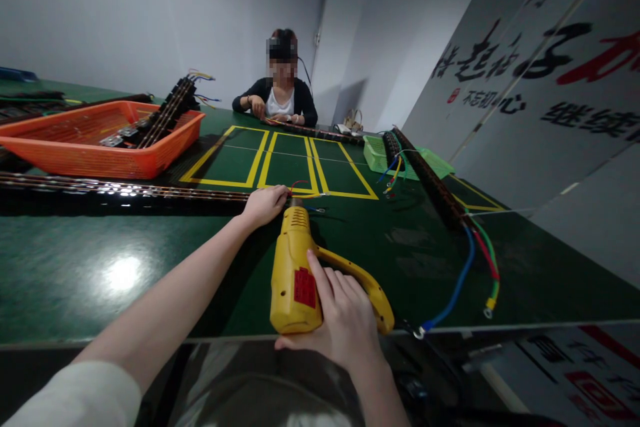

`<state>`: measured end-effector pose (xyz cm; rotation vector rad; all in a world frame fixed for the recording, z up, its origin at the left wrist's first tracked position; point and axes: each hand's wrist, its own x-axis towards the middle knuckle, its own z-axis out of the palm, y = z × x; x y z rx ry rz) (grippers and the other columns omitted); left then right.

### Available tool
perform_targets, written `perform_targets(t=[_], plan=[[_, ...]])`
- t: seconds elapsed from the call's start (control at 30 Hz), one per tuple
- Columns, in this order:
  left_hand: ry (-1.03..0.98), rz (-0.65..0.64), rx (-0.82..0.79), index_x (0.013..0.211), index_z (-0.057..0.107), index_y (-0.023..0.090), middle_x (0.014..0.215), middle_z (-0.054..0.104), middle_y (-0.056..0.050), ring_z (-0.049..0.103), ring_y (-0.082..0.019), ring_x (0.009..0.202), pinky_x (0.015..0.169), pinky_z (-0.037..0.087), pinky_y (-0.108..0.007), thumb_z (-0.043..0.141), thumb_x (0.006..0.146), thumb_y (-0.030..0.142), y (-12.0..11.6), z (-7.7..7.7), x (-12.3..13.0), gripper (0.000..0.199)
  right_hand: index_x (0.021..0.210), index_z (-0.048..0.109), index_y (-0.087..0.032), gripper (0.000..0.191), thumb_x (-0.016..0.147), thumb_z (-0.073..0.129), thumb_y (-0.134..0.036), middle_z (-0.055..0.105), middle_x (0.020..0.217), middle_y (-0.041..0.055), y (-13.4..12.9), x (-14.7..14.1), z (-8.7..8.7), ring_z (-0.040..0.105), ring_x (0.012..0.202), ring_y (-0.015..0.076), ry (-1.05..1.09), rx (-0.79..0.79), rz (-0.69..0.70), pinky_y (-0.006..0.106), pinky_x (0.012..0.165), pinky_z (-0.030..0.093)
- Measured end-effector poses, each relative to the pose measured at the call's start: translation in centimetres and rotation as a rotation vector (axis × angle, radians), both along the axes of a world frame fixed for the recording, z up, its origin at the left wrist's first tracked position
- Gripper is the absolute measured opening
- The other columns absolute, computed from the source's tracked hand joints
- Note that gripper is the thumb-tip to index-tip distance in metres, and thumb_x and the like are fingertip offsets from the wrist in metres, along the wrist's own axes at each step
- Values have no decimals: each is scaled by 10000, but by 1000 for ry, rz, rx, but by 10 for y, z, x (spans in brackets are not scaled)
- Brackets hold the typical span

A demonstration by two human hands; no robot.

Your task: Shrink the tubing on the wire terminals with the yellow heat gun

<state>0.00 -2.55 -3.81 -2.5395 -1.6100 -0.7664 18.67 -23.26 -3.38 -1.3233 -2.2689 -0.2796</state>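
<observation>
My right hand point(343, 310) grips a yellow heat gun point(295, 267) with a red label on its side. The gun's metal nozzle points away from me, close to the fingers of my left hand point(265, 205). That hand is closed around the right end of a long black strip point(125, 197) with copper-coloured lines along it. Just past my left fingertips, thin red, yellow and blue wires point(313, 196) stick out, and ring terminals show on some ends. The nozzle tip lies partly against these wires in view, so I cannot tell whether it touches them.
An orange basket point(110, 163) holding similar strips stands at left. A green basket point(373, 155) and another long strip point(430, 177) with coloured cables point(463, 273) lie at right. Yellow tape point(217, 182) marks rectangles on the green table. A person point(280, 97) sits across, handling a strip.
</observation>
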Motion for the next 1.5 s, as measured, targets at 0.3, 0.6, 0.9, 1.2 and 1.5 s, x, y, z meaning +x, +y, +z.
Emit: perform_targets(t=[0.3, 0.6, 0.9, 1.2, 1.5], plan=[[10, 10, -11, 1049, 596, 236, 1076, 668, -36, 621, -194, 935, 754, 446, -275, 294, 933, 337, -2, 3, 1, 338, 1407, 317, -55, 1151, 588, 516, -838, 631, 911, 92, 3, 15, 0, 594, 806, 236, -6, 64, -41, 365, 732, 426], [19, 8, 13, 1035, 599, 231, 1054, 677, -27, 634, -199, 909, 718, 445, -279, 314, 921, 309, -4, 3, 1, 316, 1456, 216, -69, 1221, 579, 423, -893, 646, 1003, 123, 2, 33, -4, 597, 850, 254, -50, 121, -159, 370, 766, 426], [31, 21, 24, 1017, 598, 226, 1044, 676, -30, 631, -200, 906, 707, 433, -277, 315, 918, 308, -4, 3, 2, 311, 1455, 217, -74, 1224, 570, 454, -886, 650, 1003, 122, 2, 32, -5, 602, 856, 262, -56, 116, -178, 376, 776, 428], [25, 21, 21, 1005, 600, 223, 1024, 673, -40, 626, -206, 892, 695, 426, -283, 312, 912, 316, -3, 1, 1, 316, 1428, 275, -60, 1173, 601, 436, -875, 632, 897, 106, -1, -3, -5, 581, 774, 242, -8, 124, -130, 367, 710, 416], [61, 34, -5, 1015, 593, 227, 1017, 672, -40, 619, -186, 878, 675, 414, -262, 325, 912, 310, -3, 4, 2, 300, 1429, 263, -42, 1164, 615, 450, -852, 609, 840, 78, -3, -19, -6, 573, 747, 229, -2, 123, -69, 372, 707, 408]])
